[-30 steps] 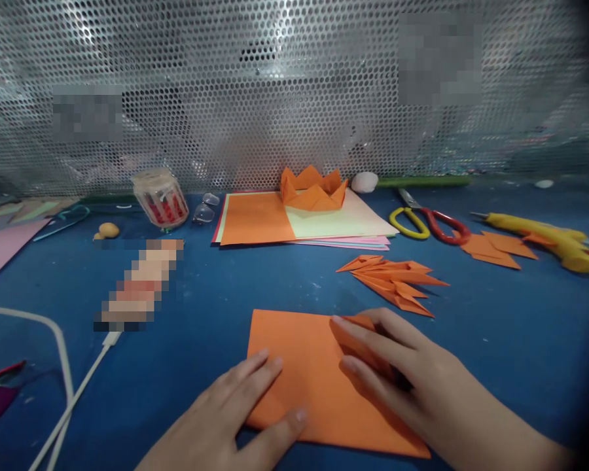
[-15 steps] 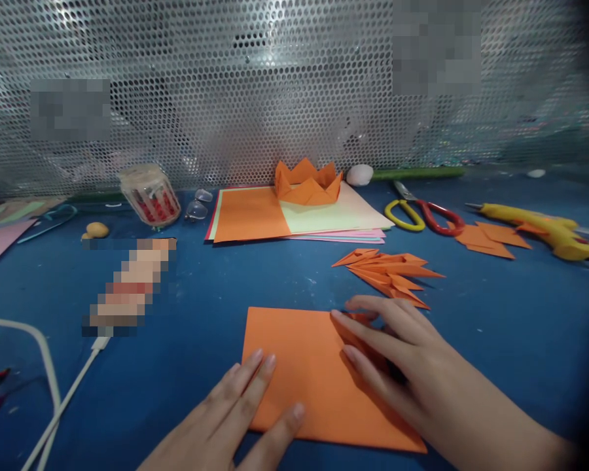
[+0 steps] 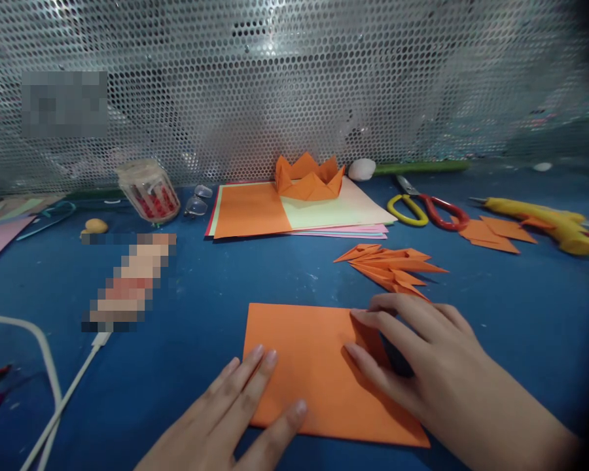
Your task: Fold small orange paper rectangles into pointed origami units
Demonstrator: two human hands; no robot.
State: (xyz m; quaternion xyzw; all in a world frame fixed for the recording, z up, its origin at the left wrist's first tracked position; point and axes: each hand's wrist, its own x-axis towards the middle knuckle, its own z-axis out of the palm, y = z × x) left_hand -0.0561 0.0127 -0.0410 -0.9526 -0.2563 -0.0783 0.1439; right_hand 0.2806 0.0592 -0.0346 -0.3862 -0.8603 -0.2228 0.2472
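Left hand [image 3: 226, 412] being rested, grip released, on flat orange paper sheet [image 3: 309, 366] being supported by blue bench [image 3: 186, 373]; right hand [image 3: 439, 360] being laid over sheet's right side, whether pinching cannot tell. Fold apparently being smoothed; even pressure being called for next.

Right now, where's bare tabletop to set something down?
Bare blue table lies between the pixelated object and the orange sheet, and between that sheet and the paper stack. Crowded: back right, with scissors, orange scraps and yellow glue gun.
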